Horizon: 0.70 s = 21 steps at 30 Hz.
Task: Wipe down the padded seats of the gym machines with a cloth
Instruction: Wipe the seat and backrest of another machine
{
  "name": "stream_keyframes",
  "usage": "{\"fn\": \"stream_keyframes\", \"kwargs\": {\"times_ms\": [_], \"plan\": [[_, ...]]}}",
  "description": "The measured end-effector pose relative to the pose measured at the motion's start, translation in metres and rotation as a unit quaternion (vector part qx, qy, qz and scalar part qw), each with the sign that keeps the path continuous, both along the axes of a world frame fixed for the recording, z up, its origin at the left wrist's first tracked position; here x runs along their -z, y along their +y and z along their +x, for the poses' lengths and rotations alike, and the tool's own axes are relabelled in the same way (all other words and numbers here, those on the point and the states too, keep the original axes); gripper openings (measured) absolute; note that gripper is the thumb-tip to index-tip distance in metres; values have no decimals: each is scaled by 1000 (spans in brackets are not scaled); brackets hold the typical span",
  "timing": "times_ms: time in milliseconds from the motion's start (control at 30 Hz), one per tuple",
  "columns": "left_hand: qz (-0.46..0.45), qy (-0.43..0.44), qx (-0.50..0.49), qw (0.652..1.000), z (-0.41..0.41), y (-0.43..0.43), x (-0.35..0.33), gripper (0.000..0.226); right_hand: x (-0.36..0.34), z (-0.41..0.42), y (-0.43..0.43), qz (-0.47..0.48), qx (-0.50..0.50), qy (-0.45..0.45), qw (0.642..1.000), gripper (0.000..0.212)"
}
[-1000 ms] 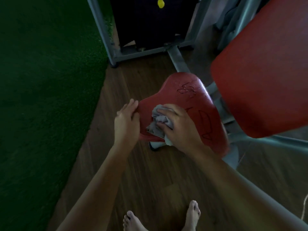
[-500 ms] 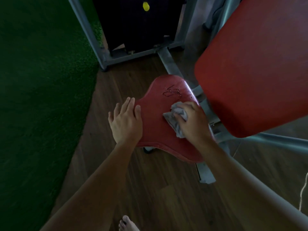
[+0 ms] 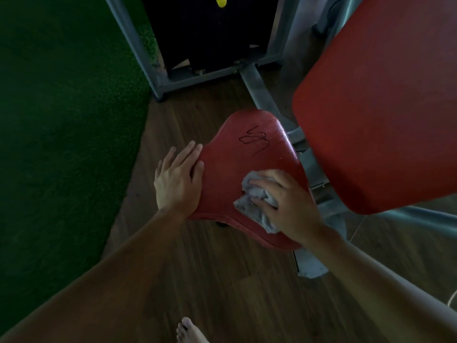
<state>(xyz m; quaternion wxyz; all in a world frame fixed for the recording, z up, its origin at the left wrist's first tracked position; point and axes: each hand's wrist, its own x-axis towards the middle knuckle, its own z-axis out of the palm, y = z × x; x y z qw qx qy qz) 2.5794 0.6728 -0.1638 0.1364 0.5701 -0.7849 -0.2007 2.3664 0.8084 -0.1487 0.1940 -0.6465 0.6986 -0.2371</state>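
Wiping step is in hand: right hand point(image 3: 291, 209) is pressing a bunched grey cloth point(image 3: 247, 204) onto the near right part of the red seat point(image 3: 227, 184), fingers curled over the wad. Left hand point(image 3: 176, 184) is lying flat on the seat's left edge, fingers straight and slightly spread, thumb on the top; it looks to be steadying the pad. The seat is sitting low on a grey frame point(image 3: 259, 95) over wood floor point(image 3: 210, 280), with green turf point(image 3: 61, 120) to the left. A big red backrest point(image 3: 383, 107) is hanging above on the right and hiding the seat's right rim. Judging by where the cloth is, the far half and left side are probably waiting for a pass, so the next move calls for sweeping the cloth away toward the narrow far end, then over the backrest. Writing: a dark scribble point(image 3: 254, 141) on the seat's far part, not readable as letters. A yellow tag point(image 3: 220, 1) up top is showing no text. No brand is visible.
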Motion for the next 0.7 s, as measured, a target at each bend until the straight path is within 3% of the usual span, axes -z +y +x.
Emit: {"fn": "stream_keyframes", "kwargs": {"times_ms": [167,467,700], "plan": [[-48,-3,69,996,4,2,2,47,5,17,-30,-25,126,-9,992,34],[-38,45,37,998,2,0,4,38,-12,18,18,7,-18,-17,1000,44],[-36,61,29,997,1,-2,5,38,4,-34,-10,-16,92,-5,996,36]]}}
